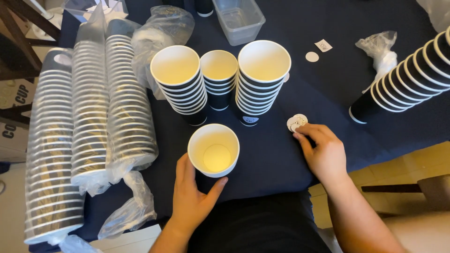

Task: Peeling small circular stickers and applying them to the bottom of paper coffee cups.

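The left hand (190, 194) is wrapped around the lower wall of a single paper cup (213, 150), thumb on the near right side, fingers on the left. The cup stands upright on the desk (267, 154), which is covered in dark blue cloth, close to the near edge; its inside is pale and empty.

The right hand (323, 152) rests on the cloth to the right of the cup, fingers curled loosely, with the fingertips (300, 134) touching a small pile of round white stickers (296, 122). It grips nothing that can be made out.

Directly behind the held cup stand three upright cup stacks: a left stack (178, 82), a lower middle stack (219, 77) and a right stack (262, 79). They stand close together, just beyond the single cup, and block the way to the far side of the desk.

On the left lie three long sleeves of cups (89, 126) on their sides, partly in clear plastic wrap (136, 201). More crumpled wrap (161, 30) sits behind the left stack.

At the right edge another row of nested cups (408, 79) lies tilted, well apart from the right hand. Behind it lies a scrunched plastic bag (379, 47). A clear plastic tub (239, 18) stands at the far edge. A loose round sticker (311, 56) and a small square label (323, 45) lie on bare cloth beyond the right stack.
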